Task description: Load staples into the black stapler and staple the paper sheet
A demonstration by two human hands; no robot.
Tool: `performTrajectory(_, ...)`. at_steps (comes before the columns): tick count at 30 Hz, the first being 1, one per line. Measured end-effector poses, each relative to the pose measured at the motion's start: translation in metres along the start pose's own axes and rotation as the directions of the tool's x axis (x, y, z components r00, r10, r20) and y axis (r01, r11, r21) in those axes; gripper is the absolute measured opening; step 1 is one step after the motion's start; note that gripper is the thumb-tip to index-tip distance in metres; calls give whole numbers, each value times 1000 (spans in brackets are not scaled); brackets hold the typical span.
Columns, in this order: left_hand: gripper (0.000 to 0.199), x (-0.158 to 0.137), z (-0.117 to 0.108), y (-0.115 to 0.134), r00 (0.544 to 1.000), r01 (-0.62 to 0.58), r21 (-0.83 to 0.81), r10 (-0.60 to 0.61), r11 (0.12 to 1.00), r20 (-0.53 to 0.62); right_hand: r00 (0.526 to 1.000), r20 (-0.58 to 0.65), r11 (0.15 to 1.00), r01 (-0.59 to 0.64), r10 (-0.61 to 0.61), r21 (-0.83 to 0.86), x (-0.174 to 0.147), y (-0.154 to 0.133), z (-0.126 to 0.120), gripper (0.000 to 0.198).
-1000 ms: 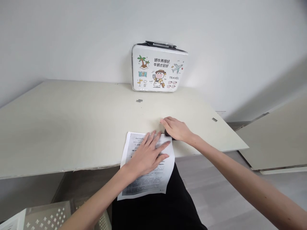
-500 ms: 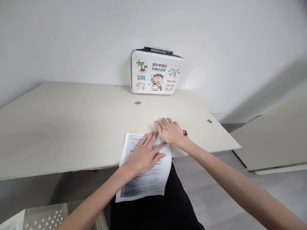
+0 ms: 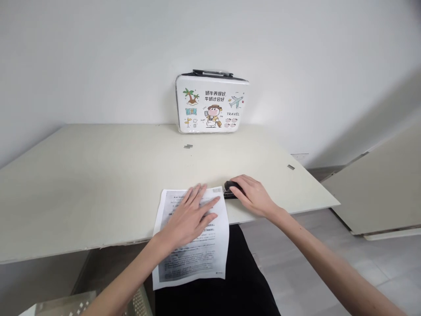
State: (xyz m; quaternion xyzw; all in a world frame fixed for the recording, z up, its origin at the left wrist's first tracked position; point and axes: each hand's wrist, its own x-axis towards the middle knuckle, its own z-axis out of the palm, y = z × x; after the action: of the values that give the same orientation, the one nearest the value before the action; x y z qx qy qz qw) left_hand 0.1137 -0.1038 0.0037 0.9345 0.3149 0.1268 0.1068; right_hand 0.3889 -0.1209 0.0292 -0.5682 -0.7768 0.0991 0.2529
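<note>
A printed sheet of paper (image 3: 194, 263) lies over the table's front edge, its lower part hanging above my dark-clad leg. Flat on the print, my left hand (image 3: 190, 215) has its fingers spread. Just right of the sheet's upper right corner, my right hand (image 3: 251, 193) is wrapped over a black stapler (image 3: 230, 186). The stapler's front end points left and sits close against the paper's edge; whether the paper is between its jaws I cannot make out. A small grey patch shows on the sheet's top right corner.
A white cartoon-printed case (image 3: 212, 105) with a black handle stands at the back of the pale table (image 3: 98, 175), against the wall. Small grey strips (image 3: 188, 146) lie in front of it, and another grey strip (image 3: 291, 167) is at the right. A perforated basket (image 3: 66, 304) is low left.
My right hand has moved from the paper's top edge rightward onto the stapler and closed round it. My left hand stays flat on the sheet. The view has shifted slightly.
</note>
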Motion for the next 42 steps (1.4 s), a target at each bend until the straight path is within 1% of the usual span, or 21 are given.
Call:
performTrajectory(2, 56, -2, -4, -8, 1000, 15, 10, -15, 1000, 21, 999, -17, 999, -31, 32, 17, -12, 14, 2, 38)
performTrajectory(6, 54, 1, -8, -26, 1000, 14, 36, -15, 999, 22, 981, -55, 974, -179, 188, 140, -27, 40, 5, 40)
performTrajectory(10, 54, 14, -7, -45, 999, 29, 66, -31, 997, 31, 935, -132, 907, -272, 328, 322, -33, 52, 3, 40)
performTrajectory(14, 54, 40, -2, -61, 998, 37, 72, -41, 997, 42, 872, -173, 809, -329, 459, 487, -33, 56, 0, 46)
performTrajectory(16, 56, 58, 0, -64, 998, 40, 72, -43, 997, 44, 838, -186, 755, -337, 513, 563, -33, 56, -2, 48)
performTrajectory(18, 57, 76, -2, -60, 999, 41, 82, -43, 996, 24, 803, -203, 707, -337, 561, 621, -32, 56, -3, 50)
performTrajectory(21, 59, 90, -11, -49, 999, 45, 112, -41, 993, -32, 765, -220, 660, -328, 606, 676, -32, 55, -4, 50)
performTrajectory(22, 60, 88, -15, -46, 998, 53, 113, -49, 992, -42, 757, -225, 649, -321, 613, 690, -32, 55, -4, 50)
performTrajectory(24, 59, 74, -24, -44, 996, 83, 94, -82, 992, -23, 751, -227, 633, -307, 620, 711, -32, 56, -3, 51)
performTrajectory(28, 62, 17, -38, -55, 986, 146, 95, -153, 985, 71, 752, -226, 619, -290, 619, 729, -33, 57, -2, 53)
performTrajectory(31, 68, -27, -45, -68, 982, 144, 147, -160, 979, 101, 748, -233, 618, -286, 622, 732, -32, 58, -2, 55)
performTrajectory(33, 73, -47, -47, -74, 986, 123, 179, -141, 976, 94, 745, -239, 618, -281, 623, 734, -31, 59, -2, 56)
performTrajectory(35, 77, -59, -48, -77, 990, 98, 206, -116, 974, 78, 742, -241, 615, -279, 626, 738, -30, 60, -1, 55)
performTrajectory(37, 77, -63, -47, -80, 993, 76, 227, -95, 971, 71, 741, -238, 613, -283, 628, 738, -29, 60, -1, 54)
performTrajectory(39, 77, -63, -44, -81, 994, 60, 240, -79, 969, 71, 741, -235, 615, -290, 629, 733, -28, 60, -1, 53)
performTrajectory(42, 77, -54, -37, -77, 995, 56, 242, -74, 969, 64, 744, -228, 604, -280, 627, 746, -29, 59, -1, 51)
